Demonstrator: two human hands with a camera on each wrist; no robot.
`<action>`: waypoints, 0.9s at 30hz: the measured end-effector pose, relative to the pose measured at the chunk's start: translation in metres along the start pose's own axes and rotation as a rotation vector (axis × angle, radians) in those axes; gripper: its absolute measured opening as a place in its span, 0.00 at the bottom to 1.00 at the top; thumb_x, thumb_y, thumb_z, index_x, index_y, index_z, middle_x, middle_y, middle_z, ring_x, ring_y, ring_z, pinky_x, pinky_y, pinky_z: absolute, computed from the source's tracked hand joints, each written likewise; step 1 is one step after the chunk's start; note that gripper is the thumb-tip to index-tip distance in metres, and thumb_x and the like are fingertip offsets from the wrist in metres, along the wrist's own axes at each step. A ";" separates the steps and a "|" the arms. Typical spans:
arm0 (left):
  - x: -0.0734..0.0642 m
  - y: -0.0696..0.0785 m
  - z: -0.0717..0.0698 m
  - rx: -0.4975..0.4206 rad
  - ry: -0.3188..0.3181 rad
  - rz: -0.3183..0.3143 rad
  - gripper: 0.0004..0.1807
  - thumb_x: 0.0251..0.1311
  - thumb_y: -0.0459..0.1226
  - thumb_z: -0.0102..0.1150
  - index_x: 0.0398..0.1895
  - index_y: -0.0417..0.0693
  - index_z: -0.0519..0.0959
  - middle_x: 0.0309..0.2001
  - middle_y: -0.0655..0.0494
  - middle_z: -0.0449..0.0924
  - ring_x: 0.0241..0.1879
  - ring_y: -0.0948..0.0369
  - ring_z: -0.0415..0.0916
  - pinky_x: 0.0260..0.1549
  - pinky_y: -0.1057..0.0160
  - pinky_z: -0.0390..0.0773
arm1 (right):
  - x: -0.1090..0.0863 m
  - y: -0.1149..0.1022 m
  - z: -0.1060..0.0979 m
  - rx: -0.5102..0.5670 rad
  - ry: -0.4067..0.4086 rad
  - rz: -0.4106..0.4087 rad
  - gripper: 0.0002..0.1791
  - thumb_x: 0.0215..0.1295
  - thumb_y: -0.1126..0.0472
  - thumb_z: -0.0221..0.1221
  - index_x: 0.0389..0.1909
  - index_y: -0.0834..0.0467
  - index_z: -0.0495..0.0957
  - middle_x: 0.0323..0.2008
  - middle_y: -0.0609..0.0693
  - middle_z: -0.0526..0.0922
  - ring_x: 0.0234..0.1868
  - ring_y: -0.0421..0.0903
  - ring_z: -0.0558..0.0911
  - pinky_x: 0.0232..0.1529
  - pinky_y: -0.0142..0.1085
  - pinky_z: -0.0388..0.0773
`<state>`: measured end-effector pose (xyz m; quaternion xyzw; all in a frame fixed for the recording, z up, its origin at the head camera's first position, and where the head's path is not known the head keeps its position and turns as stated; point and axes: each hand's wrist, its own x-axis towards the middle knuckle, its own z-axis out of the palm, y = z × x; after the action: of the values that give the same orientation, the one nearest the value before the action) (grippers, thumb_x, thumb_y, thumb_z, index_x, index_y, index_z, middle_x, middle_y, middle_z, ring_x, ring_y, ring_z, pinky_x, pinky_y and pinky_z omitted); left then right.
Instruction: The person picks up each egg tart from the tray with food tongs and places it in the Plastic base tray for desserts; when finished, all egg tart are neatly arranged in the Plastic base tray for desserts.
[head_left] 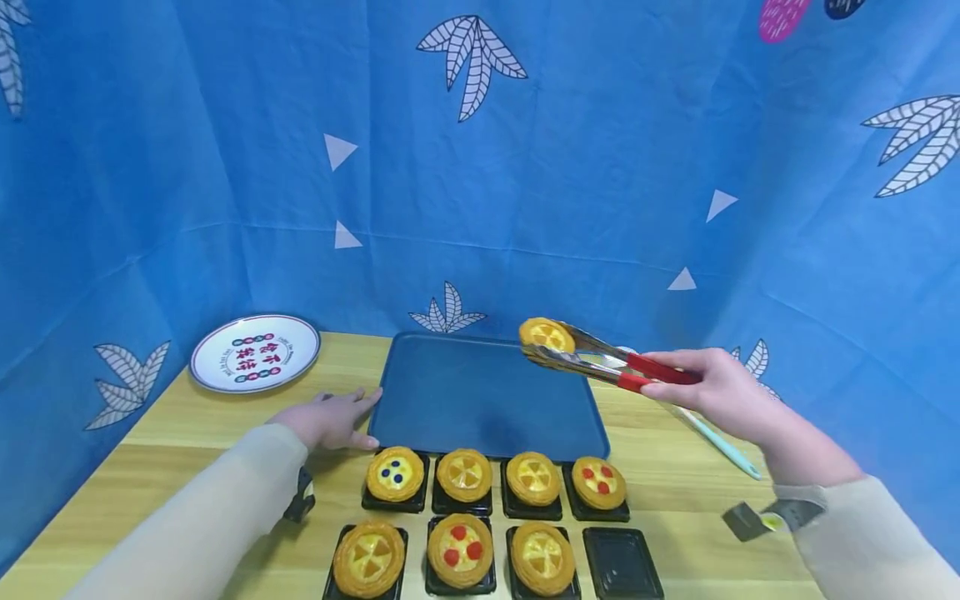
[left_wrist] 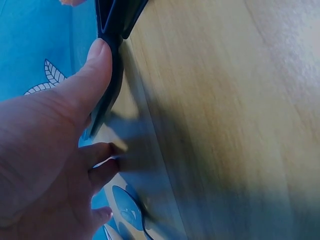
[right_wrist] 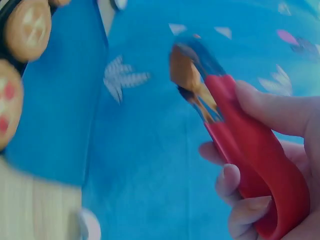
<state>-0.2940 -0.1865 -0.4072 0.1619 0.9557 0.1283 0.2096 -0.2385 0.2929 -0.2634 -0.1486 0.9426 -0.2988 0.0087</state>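
Observation:
My right hand (head_left: 723,392) grips a pair of metal tongs (head_left: 660,369) by their red handles. Between the tong tips is an egg tart (head_left: 546,335) with pale yellow wedges on top, raised over the right back part of a dark blue tray (head_left: 480,400). In the right wrist view, fingers and thumb wrap the red handles (right_wrist: 250,145), and the tart (right_wrist: 182,67) shows edge-on. At the tray's left edge lies my left hand (head_left: 333,421), fingers extended. The left wrist view has its thumb (left_wrist: 95,75) against the tray's dark rim (left_wrist: 115,75).
Two rows of tarts in small black holders line the tray's front, among them a blue-dotted tart (head_left: 395,473) and a red-dotted tart (head_left: 461,551). One black holder (head_left: 622,562) at front right has no tart. A white plate (head_left: 213,354) stands back left; a teal-handled utensil (head_left: 723,447) lies right.

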 end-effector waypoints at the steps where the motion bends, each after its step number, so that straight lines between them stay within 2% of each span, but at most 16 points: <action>1: 0.000 0.000 0.000 -0.002 -0.001 -0.001 0.49 0.64 0.56 0.58 0.80 0.48 0.46 0.76 0.35 0.45 0.70 0.30 0.46 0.67 0.31 0.41 | -0.012 0.007 -0.007 -0.009 0.003 0.013 0.31 0.64 0.52 0.67 0.63 0.65 0.75 0.45 0.56 0.82 0.37 0.50 0.76 0.28 0.37 0.76; 4: 0.000 -0.002 0.001 -0.010 -0.003 0.010 0.50 0.64 0.56 0.59 0.80 0.46 0.46 0.75 0.33 0.45 0.70 0.31 0.47 0.67 0.31 0.40 | -0.049 0.028 -0.017 -0.038 0.008 0.032 0.29 0.64 0.56 0.67 0.62 0.66 0.76 0.46 0.57 0.82 0.36 0.45 0.78 0.27 0.35 0.76; 7: -0.002 -0.003 0.002 -0.012 0.001 0.028 0.51 0.63 0.57 0.59 0.79 0.45 0.46 0.75 0.31 0.45 0.71 0.33 0.48 0.67 0.31 0.38 | -0.082 0.048 -0.019 -0.032 -0.010 0.018 0.25 0.63 0.60 0.67 0.60 0.67 0.77 0.49 0.60 0.81 0.38 0.35 0.79 0.29 0.32 0.78; 11: -0.003 -0.002 0.001 -0.008 0.003 0.043 0.52 0.62 0.58 0.59 0.79 0.44 0.46 0.75 0.31 0.45 0.71 0.35 0.49 0.67 0.31 0.36 | -0.117 0.073 -0.013 0.103 -0.148 0.026 0.25 0.67 0.63 0.63 0.62 0.68 0.75 0.55 0.67 0.77 0.47 0.25 0.76 0.36 0.32 0.83; 14: -0.003 0.000 0.001 -0.012 -0.003 0.045 0.52 0.63 0.58 0.58 0.79 0.44 0.45 0.75 0.31 0.44 0.71 0.34 0.48 0.67 0.31 0.36 | -0.134 0.091 -0.007 0.224 -0.285 0.092 0.26 0.69 0.64 0.61 0.64 0.72 0.71 0.56 0.69 0.76 0.46 0.26 0.76 0.38 0.34 0.83; 16: -0.002 0.002 0.000 -0.016 -0.005 0.047 0.52 0.62 0.58 0.58 0.79 0.44 0.45 0.75 0.31 0.44 0.71 0.33 0.47 0.67 0.31 0.36 | -0.145 0.105 -0.001 0.253 -0.331 0.109 0.26 0.69 0.64 0.60 0.63 0.73 0.70 0.54 0.69 0.77 0.44 0.28 0.75 0.37 0.33 0.82; 18: -0.003 0.000 0.000 -0.015 0.004 0.051 0.52 0.62 0.59 0.58 0.79 0.44 0.45 0.75 0.31 0.44 0.71 0.32 0.47 0.66 0.30 0.36 | -0.151 0.117 0.005 0.322 -0.371 0.136 0.25 0.70 0.65 0.59 0.63 0.73 0.70 0.54 0.63 0.79 0.44 0.29 0.76 0.37 0.32 0.81; 20: -0.003 0.000 0.000 -0.019 0.008 0.055 0.53 0.62 0.59 0.58 0.79 0.44 0.45 0.75 0.30 0.44 0.70 0.31 0.46 0.66 0.30 0.36 | -0.156 0.131 0.012 0.461 -0.409 0.148 0.22 0.72 0.67 0.57 0.64 0.66 0.73 0.55 0.55 0.80 0.46 0.30 0.77 0.40 0.33 0.81; 21: -0.003 0.000 0.000 -0.021 0.010 0.056 0.53 0.61 0.59 0.58 0.79 0.44 0.45 0.75 0.30 0.44 0.70 0.30 0.46 0.66 0.30 0.36 | -0.159 0.137 0.017 0.526 -0.424 0.132 0.21 0.72 0.68 0.55 0.65 0.63 0.74 0.55 0.49 0.81 0.48 0.28 0.77 0.41 0.32 0.81; 23: -0.003 -0.001 0.001 -0.020 0.011 0.058 0.53 0.61 0.59 0.58 0.79 0.45 0.46 0.75 0.30 0.44 0.69 0.28 0.45 0.66 0.30 0.37 | -0.162 0.150 0.025 0.732 -0.493 0.079 0.25 0.73 0.73 0.49 0.68 0.57 0.72 0.59 0.43 0.78 0.56 0.29 0.75 0.50 0.32 0.79; 24: -0.003 -0.001 0.002 -0.022 0.011 0.057 0.53 0.61 0.59 0.58 0.79 0.45 0.46 0.75 0.30 0.44 0.69 0.27 0.45 0.66 0.30 0.37 | -0.163 0.156 0.031 0.787 -0.519 -0.016 0.28 0.72 0.77 0.48 0.70 0.58 0.69 0.62 0.44 0.77 0.60 0.32 0.74 0.53 0.32 0.77; 25: -0.003 -0.001 0.002 -0.024 0.009 0.054 0.52 0.61 0.59 0.59 0.80 0.45 0.46 0.75 0.31 0.44 0.69 0.27 0.45 0.66 0.30 0.37 | -0.164 0.162 0.035 0.841 -0.545 -0.072 0.32 0.70 0.80 0.47 0.71 0.56 0.67 0.64 0.43 0.75 0.62 0.32 0.72 0.55 0.31 0.76; 27: -0.003 -0.001 0.002 -0.025 0.010 0.051 0.53 0.61 0.59 0.59 0.80 0.46 0.46 0.75 0.31 0.44 0.68 0.26 0.44 0.66 0.30 0.37 | -0.165 0.169 0.042 0.873 -0.572 -0.239 0.36 0.65 0.86 0.45 0.73 0.62 0.61 0.68 0.47 0.71 0.67 0.36 0.68 0.60 0.30 0.72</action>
<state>-0.2908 -0.1880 -0.4083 0.1830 0.9506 0.1463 0.2036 -0.1230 0.4478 -0.4059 -0.3130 0.6673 -0.6095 0.2920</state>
